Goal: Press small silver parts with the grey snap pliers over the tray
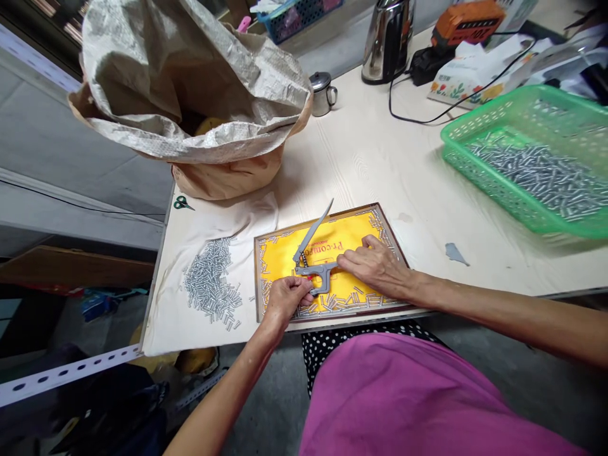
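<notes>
Wears a magenta shirt (394,392), close up against the near edge of the table (361,152). Grips a projecting end of a gray hand tool (323,278) in the curled right hand (373,266), likely to steady it; pinches its lower end between the fingertips of the left hand (287,297), likely for finer control, though whether with a small piece as well, cannot tell. Holds it over a shallow tray (285,253), with the lever raised and angled away, clear of both hands. Has metal pieces (332,304) along the tray's walls, perhaps for containment, and a loose pile (211,278) on a pale cloth (166,310) just to the left, probably within easy reach. Farther off, green scissors (181,202); then a sack (232,171) with mouth spread wide, seemingly for access, and, rightward, a green basket (494,193) of similar pieces. At the back, a metal cup (322,98) and a kettle (389,41), perhaps out of the way.
</notes>
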Available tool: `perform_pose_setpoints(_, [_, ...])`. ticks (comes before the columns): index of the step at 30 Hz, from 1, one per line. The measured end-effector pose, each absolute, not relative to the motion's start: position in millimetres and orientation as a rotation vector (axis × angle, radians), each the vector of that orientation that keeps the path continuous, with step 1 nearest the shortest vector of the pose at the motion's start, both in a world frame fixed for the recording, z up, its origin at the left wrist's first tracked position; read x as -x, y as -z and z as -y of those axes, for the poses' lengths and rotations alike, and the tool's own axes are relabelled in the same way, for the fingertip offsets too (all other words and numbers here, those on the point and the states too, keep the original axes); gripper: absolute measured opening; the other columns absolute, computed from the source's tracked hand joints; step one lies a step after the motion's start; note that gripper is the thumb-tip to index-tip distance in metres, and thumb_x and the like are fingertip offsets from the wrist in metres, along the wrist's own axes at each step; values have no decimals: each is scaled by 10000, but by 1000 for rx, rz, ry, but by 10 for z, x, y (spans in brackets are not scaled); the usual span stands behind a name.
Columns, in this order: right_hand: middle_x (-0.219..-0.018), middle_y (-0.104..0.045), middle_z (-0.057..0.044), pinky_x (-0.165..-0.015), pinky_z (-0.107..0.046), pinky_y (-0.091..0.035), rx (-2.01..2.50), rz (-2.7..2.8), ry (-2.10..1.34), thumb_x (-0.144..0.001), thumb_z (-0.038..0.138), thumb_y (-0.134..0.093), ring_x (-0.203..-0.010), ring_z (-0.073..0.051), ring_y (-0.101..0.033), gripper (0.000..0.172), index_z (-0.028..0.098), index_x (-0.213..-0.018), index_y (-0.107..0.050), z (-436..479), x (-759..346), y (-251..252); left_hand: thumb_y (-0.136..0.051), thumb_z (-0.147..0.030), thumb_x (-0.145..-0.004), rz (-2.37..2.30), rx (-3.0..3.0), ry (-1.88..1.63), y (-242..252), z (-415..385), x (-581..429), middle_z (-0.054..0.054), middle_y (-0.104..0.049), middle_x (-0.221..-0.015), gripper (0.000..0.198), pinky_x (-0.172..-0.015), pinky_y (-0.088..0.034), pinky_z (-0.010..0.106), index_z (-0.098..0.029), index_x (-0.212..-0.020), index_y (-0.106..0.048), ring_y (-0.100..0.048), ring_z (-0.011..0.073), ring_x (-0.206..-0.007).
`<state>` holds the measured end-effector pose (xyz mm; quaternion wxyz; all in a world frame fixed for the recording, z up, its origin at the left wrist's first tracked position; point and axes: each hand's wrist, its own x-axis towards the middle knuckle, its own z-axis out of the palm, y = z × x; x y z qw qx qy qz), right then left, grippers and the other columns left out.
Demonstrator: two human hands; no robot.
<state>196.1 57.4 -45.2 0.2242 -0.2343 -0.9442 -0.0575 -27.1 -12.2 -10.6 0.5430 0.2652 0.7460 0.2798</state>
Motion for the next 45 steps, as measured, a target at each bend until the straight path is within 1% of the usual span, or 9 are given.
perform_pose_setpoints(11, [-805, -625, -12, -768, -362, -233, 741, 2742, 102, -986, 117, -395, -689, -151, -440, 210, 181, -932, -588, -607, -1944, 520, -754, -153, -749, -1840, -669, -535, 57, 81, 265, -8, -622, -465, 109, -490, -480, 188, -123, -685, -671, -557, 82, -401])
perform_pose_setpoints(15, [-969, -662, -51, -834, -399, -279, 796, 2775, 20, -969, 323, -524, -840, -199, -511, 152, 209, -990, -623, -692, -1959, 440, -782, -168, -726, -1830, -643, -515, 37, 58, 252, -8, -616, -458, 151, -485, -484, 196, -126, -653, -656, -545, 81, -389])
perform_pose_setpoints(19, [-1465, -453, -169, -984, -529, -288, 766, 2743, -28, -825, 584, -664, -1244, -341, -418, 667, 204, -1345, -493, -892, -1988, 336, -796, -192, -717, -1830, -670, -505, 74, 57, 280, -7, -614, -458, 160, -471, -474, 187, -121, -661, -665, -546, 79, -394])
perform_pose_setpoints(21, [-1528, -358, -215, -1029, -600, -257, 728, 2757, -21, -754, 657, -695, -1358, -397, -301, 868, 171, -1419, -421, -1013, -1988, 309, -787, -191, -728, -1829, -685, -506, 98, 66, 299, -8, -619, -465, 138, -477, -481, 185, -117, -687, -678, -559, 81, -405])
perform_pose_setpoints(24, [-1511, -369, -231, -1047, -658, -218, 684, 2844, -31, -709, 728, -674, -1394, -438, -239, 952, 155, -1425, -421, -1158, -1954, 283, -780, -192, -736, -1825, -695, -507, 108, 76, 313, -4, -627, -476, 135, -484, -486, 182, -111, -695, -681, -572, 82, -417])
perform_pose_setpoints(32, [-1296, -524, -176, -920, -503, -329, 686, 3017, -40, -729, 681, -644, -1157, -360, -430, 873, 152, -1394, -444, -1247, -1814, 118, -812, -213, -716, -1834, -579, -458, -1, 19, 237, -24, -591, -448, 192, -481, -473, 185, -107, -681, -656, -526, 65, -394])
perform_pose_setpoints(39, [-1093, -589, -138, -839, -416, -305, 780, 3027, -60, -687, 667, -690, -1003, -298, -445, 730, 114, -1156, -599, -1237, -1807, 213, -653, -283, -860, -1943, -853, -332, -46, 84, 272, -10, -577, -494, 223, -528, -493, 258, -133, -696, -633, -542, 114, -442])
perform_pose_setpoints(43, [-1071, -589, -139, -847, -403, -300, 799, 2990, -118, -759, 539, -691, -999, -283, -455, 525, 100, -1039, -628, -1171, -1831, 135, -690, -372, -839, -2051, -1754, -403, -120, 76, 204, 109, -702, -950, 254, -814, -543, 402, -145, -954, -676, -660, 250, -907])
perform_pose_setpoints(45, [-1083, -583, -140, -847, -387, -308, 777, 2937, -167, -805, 462, -671, -1007, -272, -460, 460, 90, -1069, -607, -1115, -1826, 55, -768, -361, -773, -1947, -2143, -356, -152, -2, 107, 161, -622, -1264, 522, -991, -474, 486, -141, -1215, -599, -554, 326, -1187])
